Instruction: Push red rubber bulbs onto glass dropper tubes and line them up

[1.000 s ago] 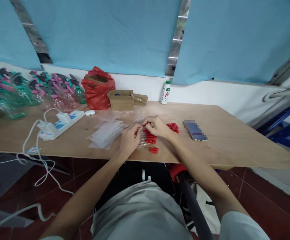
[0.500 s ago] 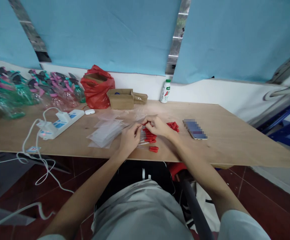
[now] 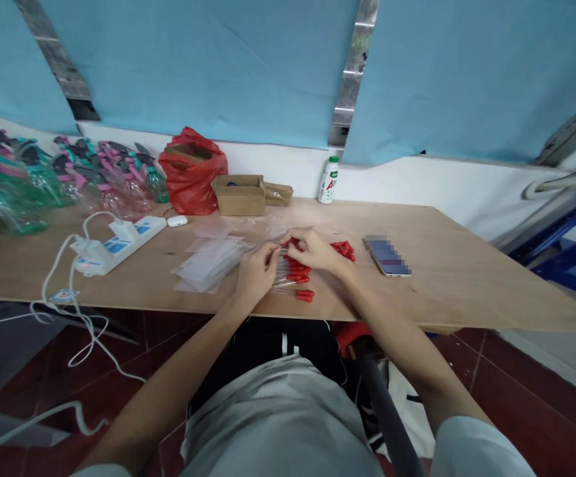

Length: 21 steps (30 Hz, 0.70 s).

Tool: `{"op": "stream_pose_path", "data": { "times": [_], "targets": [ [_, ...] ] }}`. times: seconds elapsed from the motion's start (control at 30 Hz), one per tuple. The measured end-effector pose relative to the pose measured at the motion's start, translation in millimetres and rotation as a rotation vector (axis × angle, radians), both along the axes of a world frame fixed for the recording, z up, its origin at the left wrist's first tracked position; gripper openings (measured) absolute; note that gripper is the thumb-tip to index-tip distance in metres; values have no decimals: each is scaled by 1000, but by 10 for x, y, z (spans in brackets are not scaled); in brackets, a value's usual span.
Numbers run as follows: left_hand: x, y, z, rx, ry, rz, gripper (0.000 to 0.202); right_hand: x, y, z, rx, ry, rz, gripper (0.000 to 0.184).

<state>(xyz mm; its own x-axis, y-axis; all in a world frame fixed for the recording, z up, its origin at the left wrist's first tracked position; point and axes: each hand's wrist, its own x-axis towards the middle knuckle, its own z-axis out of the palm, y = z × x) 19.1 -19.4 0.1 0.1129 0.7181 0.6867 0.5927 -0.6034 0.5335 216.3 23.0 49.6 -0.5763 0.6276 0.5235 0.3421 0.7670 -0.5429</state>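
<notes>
Pinching a red-ended dropper (image 3: 285,245) between two bare hands, a person sits at a wooden bench (image 3: 447,278). The left hand (image 3: 257,270) and right hand (image 3: 314,250) nearly meet; each grip appears clamped on the dropper, which lies between the fingertips, though its exact hold is partly hidden by the fingers. Just on the near side of the grip, more droppers (image 3: 298,270) lie in a row, red ends to the right, clear tubes to the left. A pile of red bulbs (image 3: 343,250) rests just right of the right hand, with a phone (image 3: 388,257) farther right. Clear plastic bags (image 3: 206,265) spread left of the left hand. On the far side stand a cardboard box (image 3: 241,201), a red bag (image 3: 193,182) and a white bottle (image 3: 328,182).
</notes>
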Motion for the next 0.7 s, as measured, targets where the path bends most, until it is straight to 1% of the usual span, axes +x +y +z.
{"op": "stream_pose_path", "data": {
  "times": [0.1,0.2,0.27,0.37,0.43,0.53,0.7],
  "targets": [
    [-11,10,8,9,-34,13,18,37,12,34,-58,60,28,29],
    [-21,4,31,2,-49,8,19,98,26,70,-132,125,27,28],
    [-23,-9,48,-24,-31,14,21,149,39,83,-216,154,35,27],
    [-18,-41,72,-77,23,43,26,222,55,93,-337,190,69,31],
    [-14,-65,89,-83,58,43,30,257,59,105,-406,212,99,33],
    [-16,-88,106,-35,81,-8,34,284,54,125,-487,229,139,31],
    [-27,-78,99,41,63,-85,30,296,37,122,-568,260,158,31]
  ]
}}
